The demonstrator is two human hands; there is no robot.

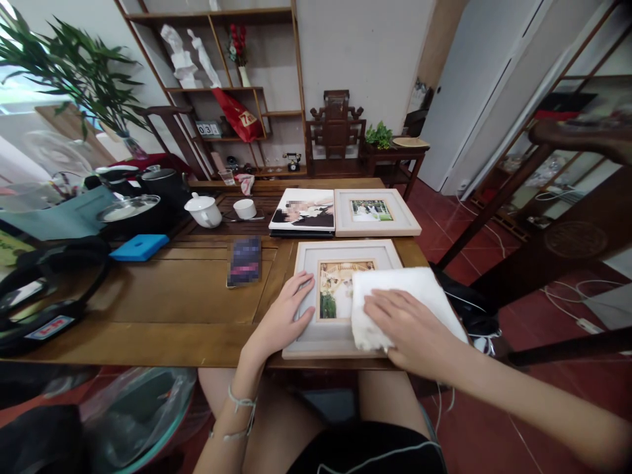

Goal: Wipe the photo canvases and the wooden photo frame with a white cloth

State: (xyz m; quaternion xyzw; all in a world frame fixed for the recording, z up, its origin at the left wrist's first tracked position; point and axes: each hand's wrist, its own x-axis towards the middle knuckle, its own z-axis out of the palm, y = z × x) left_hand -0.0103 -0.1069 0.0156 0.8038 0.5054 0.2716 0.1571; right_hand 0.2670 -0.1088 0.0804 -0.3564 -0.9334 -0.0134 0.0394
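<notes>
A picture frame [307, 332] with a pale wood border lies flat at the table's front edge, a photo [332, 289] set inside its light mat. My left hand [284, 315] rests on the frame's left side, fingers stretched out and thumb apart. Under my right hand [402, 322] is a folded white cloth [419, 283], pressed onto the right half of the frame. The cloth covers part of the photo and hangs past the frame's right side. My right fingers are bent over it.
Behind lie a second frame [409, 224] and a photo album [301, 224]. Leftward are a dark phone-sized item [244, 261], a white lidded cup [203, 210], a small white bowl [245, 209], a blue block [139, 247] and headphones [93, 289]. A bin [185, 408] stands below.
</notes>
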